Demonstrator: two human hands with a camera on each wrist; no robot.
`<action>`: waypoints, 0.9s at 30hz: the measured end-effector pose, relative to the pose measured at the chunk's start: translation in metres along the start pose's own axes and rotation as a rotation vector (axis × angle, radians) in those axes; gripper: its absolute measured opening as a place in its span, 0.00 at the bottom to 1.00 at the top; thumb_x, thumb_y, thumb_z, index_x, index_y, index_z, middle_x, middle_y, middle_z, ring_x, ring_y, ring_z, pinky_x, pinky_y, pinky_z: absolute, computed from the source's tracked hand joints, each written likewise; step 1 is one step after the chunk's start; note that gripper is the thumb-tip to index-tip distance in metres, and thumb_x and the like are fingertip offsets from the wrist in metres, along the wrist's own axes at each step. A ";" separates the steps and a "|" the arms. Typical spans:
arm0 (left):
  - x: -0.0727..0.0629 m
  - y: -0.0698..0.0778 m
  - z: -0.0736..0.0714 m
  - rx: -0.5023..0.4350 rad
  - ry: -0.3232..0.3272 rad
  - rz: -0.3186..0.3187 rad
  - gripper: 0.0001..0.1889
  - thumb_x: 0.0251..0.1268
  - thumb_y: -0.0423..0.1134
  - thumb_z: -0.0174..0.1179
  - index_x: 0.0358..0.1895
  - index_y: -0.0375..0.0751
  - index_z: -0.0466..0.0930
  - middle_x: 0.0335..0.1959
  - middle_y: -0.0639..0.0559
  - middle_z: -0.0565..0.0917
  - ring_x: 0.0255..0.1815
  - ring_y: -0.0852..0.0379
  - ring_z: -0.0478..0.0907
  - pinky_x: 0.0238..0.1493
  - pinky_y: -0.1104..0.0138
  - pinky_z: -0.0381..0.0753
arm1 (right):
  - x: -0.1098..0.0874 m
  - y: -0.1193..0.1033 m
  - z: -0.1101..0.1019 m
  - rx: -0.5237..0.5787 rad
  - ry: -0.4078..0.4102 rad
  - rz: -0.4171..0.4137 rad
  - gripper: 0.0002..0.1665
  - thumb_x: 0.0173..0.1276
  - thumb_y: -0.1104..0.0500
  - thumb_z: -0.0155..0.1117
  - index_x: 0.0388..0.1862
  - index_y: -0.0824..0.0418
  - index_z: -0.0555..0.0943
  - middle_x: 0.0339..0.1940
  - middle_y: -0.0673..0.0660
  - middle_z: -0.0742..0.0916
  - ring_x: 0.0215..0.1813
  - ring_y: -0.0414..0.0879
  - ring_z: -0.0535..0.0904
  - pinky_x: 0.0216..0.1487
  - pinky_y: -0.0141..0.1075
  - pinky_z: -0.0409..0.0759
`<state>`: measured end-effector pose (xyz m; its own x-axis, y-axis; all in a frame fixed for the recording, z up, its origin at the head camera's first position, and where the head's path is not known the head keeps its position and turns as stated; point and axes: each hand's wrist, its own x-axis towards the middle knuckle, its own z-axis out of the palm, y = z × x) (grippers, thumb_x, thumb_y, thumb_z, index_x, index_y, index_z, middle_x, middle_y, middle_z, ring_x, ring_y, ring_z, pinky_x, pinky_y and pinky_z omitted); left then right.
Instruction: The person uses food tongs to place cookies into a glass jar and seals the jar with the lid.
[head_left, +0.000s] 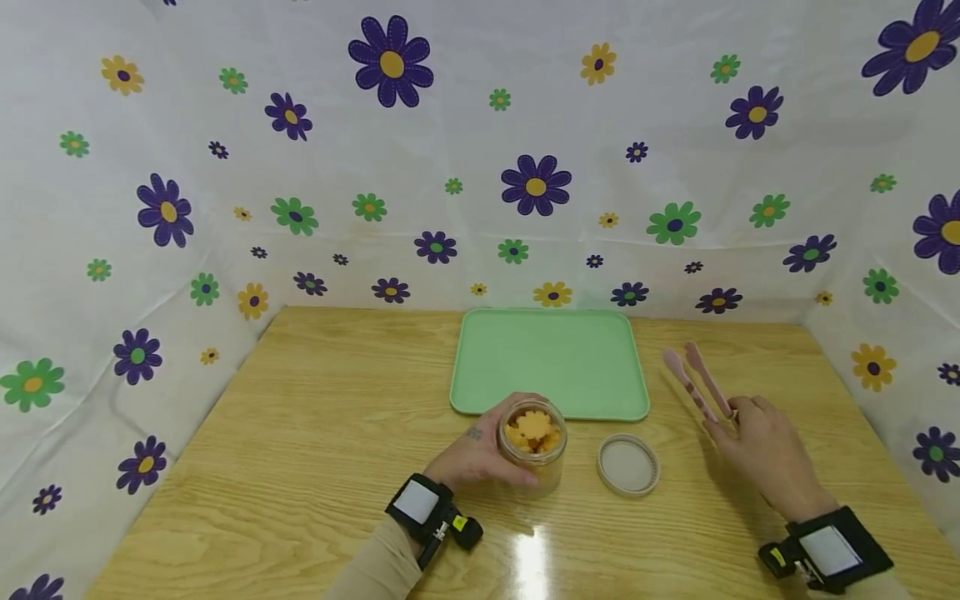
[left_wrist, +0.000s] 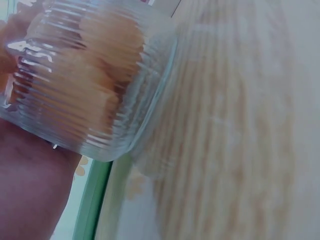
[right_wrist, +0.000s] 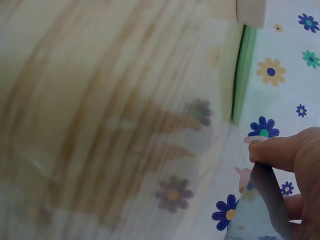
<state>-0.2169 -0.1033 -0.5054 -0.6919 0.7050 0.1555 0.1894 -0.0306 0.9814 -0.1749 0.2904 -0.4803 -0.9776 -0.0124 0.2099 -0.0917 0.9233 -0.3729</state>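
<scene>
In the head view, my left hand [head_left: 491, 450] grips a ribbed clear glass jar [head_left: 551, 475], thumb on the near side. Orange flower-shaped pieces [head_left: 534, 427] show through its open mouth. The left wrist view has the jar [left_wrist: 100, 95] close up, pieces pressed against its wall, its base just above the wood. Over to the right, my right hand [head_left: 768, 454] holds pink-tipped tongs [head_left: 697, 379] by the handle end. Their two arms stand apart with nothing between the tips, which point toward the back. The tongs' shiny metal part [right_wrist: 272, 197] shows under the fingers in the right wrist view.
A light green tray [head_left: 547, 358] lies at the back middle of the wooden table [head_left: 337, 400]. Between the jar and my right hand rests a round lid [head_left: 628, 465], inner side up. White flower-patterned cloth [head_left: 450, 133] encloses the back and both sides.
</scene>
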 end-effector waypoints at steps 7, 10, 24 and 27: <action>-0.003 0.000 0.001 0.022 0.003 0.010 0.47 0.48 0.43 0.82 0.73 0.54 0.66 0.68 0.50 0.73 0.70 0.51 0.69 0.73 0.59 0.68 | 0.000 0.004 0.003 0.020 -0.075 0.050 0.30 0.69 0.54 0.69 0.51 0.84 0.77 0.35 0.71 0.81 0.31 0.55 0.76 0.25 0.41 0.73; -0.003 0.001 0.001 0.043 0.006 0.000 0.46 0.49 0.43 0.82 0.73 0.57 0.65 0.68 0.51 0.73 0.70 0.52 0.69 0.73 0.59 0.67 | 0.001 0.004 0.003 0.031 -0.080 0.040 0.30 0.70 0.55 0.68 0.51 0.84 0.76 0.34 0.70 0.81 0.30 0.53 0.75 0.24 0.39 0.70; 0.000 0.002 0.000 0.066 -0.014 -0.043 0.47 0.49 0.42 0.81 0.73 0.60 0.63 0.68 0.53 0.72 0.70 0.54 0.68 0.73 0.59 0.67 | 0.003 0.010 0.005 0.016 -0.107 0.041 0.27 0.73 0.55 0.67 0.45 0.83 0.77 0.27 0.63 0.78 0.26 0.50 0.72 0.21 0.37 0.67; 0.000 0.001 0.001 0.056 -0.014 -0.044 0.47 0.49 0.40 0.81 0.73 0.59 0.63 0.68 0.53 0.72 0.70 0.54 0.69 0.74 0.59 0.67 | 0.003 0.011 0.005 0.015 -0.117 0.042 0.27 0.72 0.55 0.67 0.45 0.82 0.77 0.25 0.61 0.77 0.25 0.49 0.71 0.22 0.37 0.66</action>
<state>-0.2160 -0.1029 -0.5040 -0.6906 0.7148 0.1104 0.1980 0.0401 0.9794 -0.1793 0.2987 -0.4879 -0.9960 -0.0194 0.0871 -0.0523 0.9180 -0.3932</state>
